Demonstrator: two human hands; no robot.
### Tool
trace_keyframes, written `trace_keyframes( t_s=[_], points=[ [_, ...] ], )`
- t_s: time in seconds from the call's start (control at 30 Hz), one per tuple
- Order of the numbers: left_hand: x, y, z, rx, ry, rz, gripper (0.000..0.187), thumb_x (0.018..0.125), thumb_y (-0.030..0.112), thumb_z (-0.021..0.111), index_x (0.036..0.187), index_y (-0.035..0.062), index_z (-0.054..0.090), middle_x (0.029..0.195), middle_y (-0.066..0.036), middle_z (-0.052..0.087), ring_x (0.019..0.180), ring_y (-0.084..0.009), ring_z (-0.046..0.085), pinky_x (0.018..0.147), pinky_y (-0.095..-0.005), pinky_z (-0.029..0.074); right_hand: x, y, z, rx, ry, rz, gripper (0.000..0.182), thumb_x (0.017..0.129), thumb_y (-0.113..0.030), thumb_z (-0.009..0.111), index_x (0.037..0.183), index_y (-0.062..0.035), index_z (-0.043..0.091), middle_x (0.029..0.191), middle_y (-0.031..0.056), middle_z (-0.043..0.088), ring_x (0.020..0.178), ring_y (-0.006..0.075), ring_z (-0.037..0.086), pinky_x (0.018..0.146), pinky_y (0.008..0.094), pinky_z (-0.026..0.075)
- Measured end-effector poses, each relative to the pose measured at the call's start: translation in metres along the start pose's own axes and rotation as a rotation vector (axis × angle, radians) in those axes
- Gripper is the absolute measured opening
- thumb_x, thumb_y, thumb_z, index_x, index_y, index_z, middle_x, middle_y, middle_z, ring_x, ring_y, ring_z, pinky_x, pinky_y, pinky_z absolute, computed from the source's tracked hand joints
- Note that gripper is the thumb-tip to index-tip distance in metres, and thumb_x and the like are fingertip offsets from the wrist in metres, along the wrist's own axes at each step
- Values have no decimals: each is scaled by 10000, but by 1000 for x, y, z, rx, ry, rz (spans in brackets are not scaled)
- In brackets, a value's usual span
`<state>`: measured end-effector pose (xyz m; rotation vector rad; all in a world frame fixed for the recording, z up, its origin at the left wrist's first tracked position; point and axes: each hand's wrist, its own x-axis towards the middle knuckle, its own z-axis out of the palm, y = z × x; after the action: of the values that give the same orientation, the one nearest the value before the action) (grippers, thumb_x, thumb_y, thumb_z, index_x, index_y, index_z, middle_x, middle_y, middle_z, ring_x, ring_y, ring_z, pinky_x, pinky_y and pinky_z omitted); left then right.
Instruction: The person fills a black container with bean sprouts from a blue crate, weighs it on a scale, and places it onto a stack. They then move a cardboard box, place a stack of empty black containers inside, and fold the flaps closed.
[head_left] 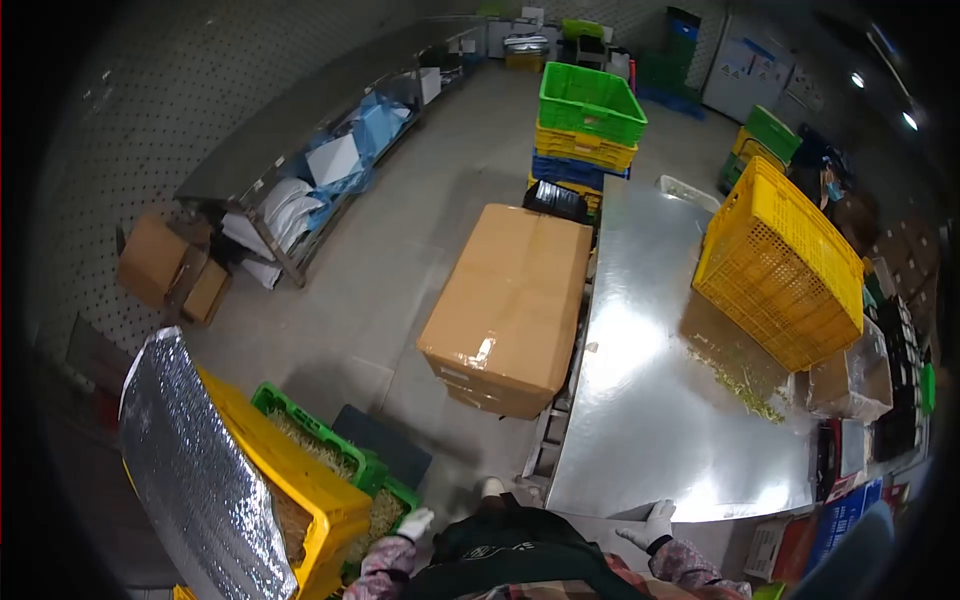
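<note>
My right hand (653, 527), in a white glove, is at the near edge of the shiny metal table (640, 440). Its fingers are spread and hold nothing. Low on the left, my left hand (415, 524), also white-gloved, hangs loosely with nothing visible in it. Close to it stand green crates (372, 468) filled with pale sprout-like strands. Beside them is a yellow crate (345, 505) partly covered by a silver foil sheet (200, 460). Across the table, a yellow perforated crate (785, 265) stands tilted near scattered green sprouts (745, 385).
A large taped cardboard box (510, 310) stands left of the table. Behind it rises a stack of crates topped by a green crate (592, 105). A long metal bench (300, 130) runs along the left wall, with cardboard boxes (170, 265) at its near end.
</note>
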<state>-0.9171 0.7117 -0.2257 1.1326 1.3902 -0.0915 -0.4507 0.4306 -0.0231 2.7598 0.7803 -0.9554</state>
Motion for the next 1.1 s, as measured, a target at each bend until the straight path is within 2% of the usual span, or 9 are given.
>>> trace_keyframes(
  t_s=[0.03, 0.17, 0.27, 0.33, 0.47, 0.57, 0.7, 0.87, 1.1],
  points=[
    [39, 32, 11, -79, 301, 374, 450, 905, 277, 647, 1246, -4, 561, 1122, -119, 655, 1002, -173, 623, 899, -293, 490, 1, 5, 4, 12, 2, -20, 1355, 609, -686, 736, 1425, 157, 59, 1489, 377, 64, 1414, 479, 36, 1175, 453, 103],
    [88, 246, 25, -229, 45, 352, 415, 912, 150, 645, 1278, -11, 536, 1166, -129, 637, 1053, -162, 602, 961, -281, 459, -1, 10, 16, 84, 90, -50, 1327, 610, -664, 748, 1416, 164, 96, 1472, 391, 101, 1403, 495, 67, 1169, 470, 109],
    [203, 272, 65, -510, -187, 497, 338, 915, 154, 641, 1228, 35, 599, 1030, -42, 665, 881, -111, 607, 807, -253, 498, -5, 3, 24, 145, 202, -50, 1279, 599, -591, 791, 1411, 149, 137, 1466, 385, 131, 1397, 494, 102, 1162, 484, 140],
    [184, 317, 84, 12, -110, 590, 358, 899, 141, 652, 1222, 2, 591, 1145, -122, 651, 1049, -177, 608, 956, -290, 464, -3, -1, 34, 255, 354, 4, 1236, 597, -553, 804, 1411, 135, 179, 1471, 359, 170, 1397, 474, 135, 1161, 477, 158],
    [197, 348, 92, 109, -299, 350, 338, 873, 176, 693, 1163, 12, 638, 1078, -93, 675, 987, -165, 620, 902, -287, 486, 4, -11, 29, 410, 480, 121, 923, 628, -423, 815, 1265, 132, 444, 1426, 348, 299, 1373, 459, 234, 1136, 481, 231],
    [242, 363, 74, 154, -278, 468, 385, 888, 207, 679, 1214, 15, 605, 1014, -86, 677, 802, -156, 649, 753, -296, 539, 17, -8, 25, 556, 501, 244, 654, 664, -334, 805, 1129, 62, 572, 1361, 312, 418, 1292, 436, 388, 1074, 470, 340],
    [287, 422, 44, 0, -210, 345, 394, 847, 172, 721, 1181, -12, 618, 939, -88, 695, 721, -109, 608, 652, -250, 511, 57, -37, -7, 754, 553, 419, 447, 685, -244, 791, 1017, 4, 622, 1289, 279, 504, 1171, 407, 513, 992, 456, 420],
    [303, 477, 0, -88, -157, 301, 436, 834, 161, 722, 1201, -38, 594, 992, -119, 696, 780, -120, 638, 697, -249, 522, 141, -123, -65, 403, 878, 50, 511, 708, -173, 770, 1172, -48, 597, 1272, 223, 536, 1119, 385, 546, 954, 440, 445],
    [343, 434, -88, 48, 141, 229, 530, 820, 157, 714, 1261, -67, 523, 1219, -228, 599, 1150, -274, 583, 995, -344, 452, 276, -312, -197, 717, 711, -501, 482, 782, -150, 717, 1228, -55, 561, 1242, 218, 562, 1152, 374, 538, 982, 427, 436]
  ],
)
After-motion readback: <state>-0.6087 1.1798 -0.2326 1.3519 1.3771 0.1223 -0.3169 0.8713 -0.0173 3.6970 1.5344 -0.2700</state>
